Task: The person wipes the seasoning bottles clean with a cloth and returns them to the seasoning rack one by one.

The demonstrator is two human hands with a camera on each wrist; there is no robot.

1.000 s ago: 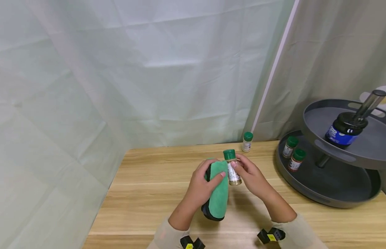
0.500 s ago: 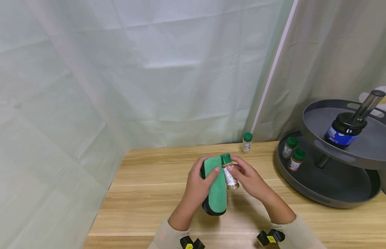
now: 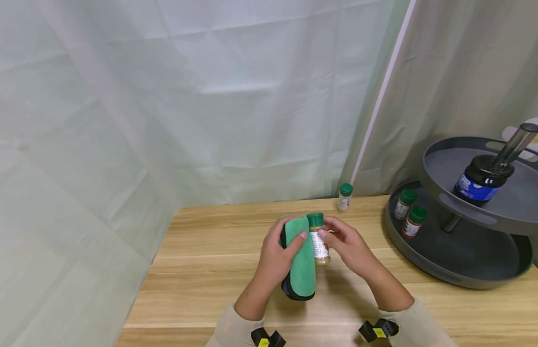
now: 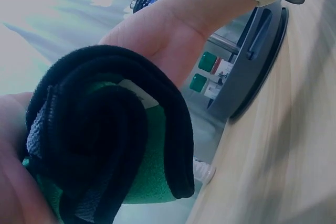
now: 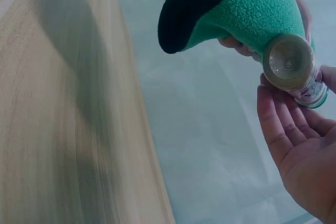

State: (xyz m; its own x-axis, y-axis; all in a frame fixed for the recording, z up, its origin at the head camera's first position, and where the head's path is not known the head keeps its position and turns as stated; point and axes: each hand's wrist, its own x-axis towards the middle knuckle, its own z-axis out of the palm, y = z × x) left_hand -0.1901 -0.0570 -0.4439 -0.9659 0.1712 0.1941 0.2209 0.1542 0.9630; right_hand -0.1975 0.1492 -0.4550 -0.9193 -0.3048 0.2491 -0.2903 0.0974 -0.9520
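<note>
My left hand point(image 3: 277, 253) grips a rolled green cloth point(image 3: 302, 265) with a dark edge, thumb across its front. In the left wrist view the coiled end of the cloth point(image 4: 100, 129) fills much of the picture. A clear spice jar point(image 3: 319, 243) with a green cap and white label is pinched between the thumb and fingers of my right hand point(image 3: 349, 246). The jar stands nearly upright, its side against the cloth. From the right wrist the jar's round base point(image 5: 287, 62) faces the camera, with the green cloth point(image 5: 257, 14) right beside it. Both are held above the table.
Another green-capped jar point(image 3: 344, 197) stands at the table's back edge. To the right is a two-tier grey tray point(image 3: 468, 270); its lower level bears two green-capped jars point(image 3: 403, 204). On the upper level sits a black jar with a blue label point(image 3: 479, 180). Curtains enclose the wooden table point(image 3: 208, 279).
The cloth has shifted slightly left and up, and the jar has moved left and a little down against it. The jar tilted, then came back nearly upright. Both hands keep their hold.
</note>
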